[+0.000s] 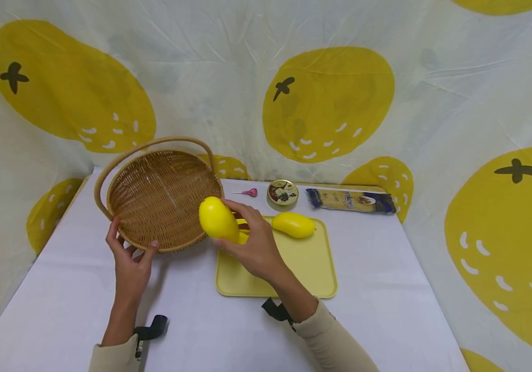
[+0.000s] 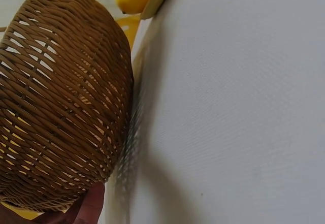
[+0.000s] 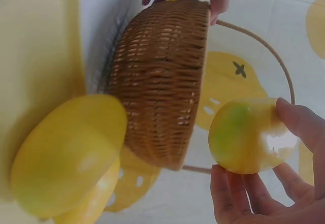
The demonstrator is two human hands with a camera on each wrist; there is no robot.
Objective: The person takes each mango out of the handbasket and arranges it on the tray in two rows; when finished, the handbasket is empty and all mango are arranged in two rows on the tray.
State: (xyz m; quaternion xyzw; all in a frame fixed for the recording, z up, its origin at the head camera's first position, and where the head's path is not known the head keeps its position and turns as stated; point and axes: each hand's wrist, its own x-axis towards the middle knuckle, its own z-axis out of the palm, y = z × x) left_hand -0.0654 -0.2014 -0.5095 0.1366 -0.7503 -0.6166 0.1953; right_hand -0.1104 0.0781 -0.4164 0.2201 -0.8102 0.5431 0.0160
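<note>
My right hand (image 1: 257, 247) pinches a yellow mango (image 1: 216, 219) between thumb and fingers, above the tray's left edge and beside the basket's rim. A green patch shows on this mango (image 3: 249, 135) in the right wrist view. My left hand (image 1: 132, 266) grips the near left rim of a brown wicker basket (image 1: 165, 199), which has a tall arched handle. No fruit shows inside the basket. On the pale yellow tray (image 1: 309, 266), one mango (image 1: 293, 226) lies at the back right. Another yellow fruit (image 1: 243, 236) is partly hidden behind my right hand.
Behind the tray stand a pink lollipop (image 1: 251, 192), a round tin (image 1: 282, 194) and a blue-and-yellow packet (image 1: 350, 200). A white cloth (image 1: 377, 279) covers the table. A fruit-patterned curtain (image 1: 210, 77) hangs close behind and at the sides.
</note>
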